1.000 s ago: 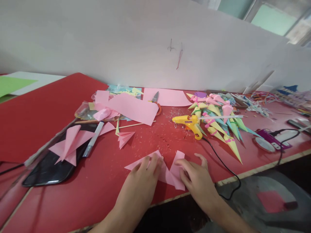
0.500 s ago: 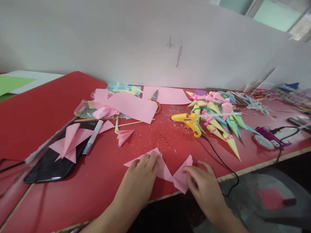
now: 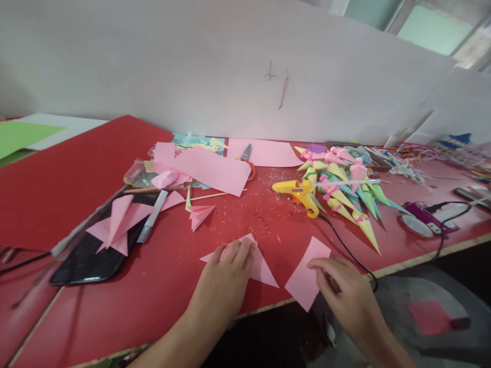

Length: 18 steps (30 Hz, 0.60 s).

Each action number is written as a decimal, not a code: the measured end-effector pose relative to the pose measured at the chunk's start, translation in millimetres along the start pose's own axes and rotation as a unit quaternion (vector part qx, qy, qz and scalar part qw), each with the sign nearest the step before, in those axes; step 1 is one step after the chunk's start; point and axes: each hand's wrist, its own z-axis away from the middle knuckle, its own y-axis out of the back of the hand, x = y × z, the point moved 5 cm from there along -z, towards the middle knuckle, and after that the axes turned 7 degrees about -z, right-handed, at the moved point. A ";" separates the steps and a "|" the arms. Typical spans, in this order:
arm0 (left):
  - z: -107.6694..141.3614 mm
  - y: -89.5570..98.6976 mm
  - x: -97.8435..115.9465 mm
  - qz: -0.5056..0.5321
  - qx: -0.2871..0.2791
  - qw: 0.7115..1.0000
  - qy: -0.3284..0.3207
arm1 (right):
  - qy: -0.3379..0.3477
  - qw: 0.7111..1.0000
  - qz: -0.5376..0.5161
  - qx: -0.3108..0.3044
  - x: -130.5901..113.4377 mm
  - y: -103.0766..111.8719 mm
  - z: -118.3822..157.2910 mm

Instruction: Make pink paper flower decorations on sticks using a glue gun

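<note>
My left hand [image 3: 226, 276] lies with its fingers flat on a pink paper triangle [image 3: 264, 270], pressing it to the red table near the front edge. The hand covers much of the triangle's left part. In a pinch between thumb and fingers, my right hand [image 3: 343, 286] holds a four-sided piece of pink paper [image 3: 307, 273] by its right side. This piece is apart from the triangle and juts past the table edge. Beyond my hands lies a yellow glue gun [image 3: 301, 194] with a clear glue stick in its back.
Several yellow, pink and green paper cones [image 3: 360, 225] are heaped at the right. Scissors [image 3: 251, 166] and pink paper sheets [image 3: 215, 168] lie at the back. At the left, a folded pink paper shape [image 3: 118, 225] rests on a black phone [image 3: 86, 268] beside a marker [image 3: 152, 217].
My right hand has moved right with the pink paper piece, which has come away from the triangle. My left hand stays on the triangle. The view has shifted slightly.
</note>
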 end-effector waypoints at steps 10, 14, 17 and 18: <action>4.9 35.4 -28.8 0.398 0.044 0.909 0.112 | 0.133 0.976 -0.172 -0.003 -61.7 -14.8 -41.6; 11.6 25.2 -42.7 0.468 -0.037 0.868 0.163 | 0.171 0.964 -0.203 -0.011 -78.4 -31.5 -51.2; 21.7 15.0 -64.3 0.442 -0.040 0.870 0.214 | 0.132 0.960 -0.245 -0.018 -75.2 -39.6 -55.4; 24.6 13.0 -74.1 0.428 -0.031 0.874 0.228 | 0.124 0.961 -0.242 -0.041 -74.0 -42.9 -55.2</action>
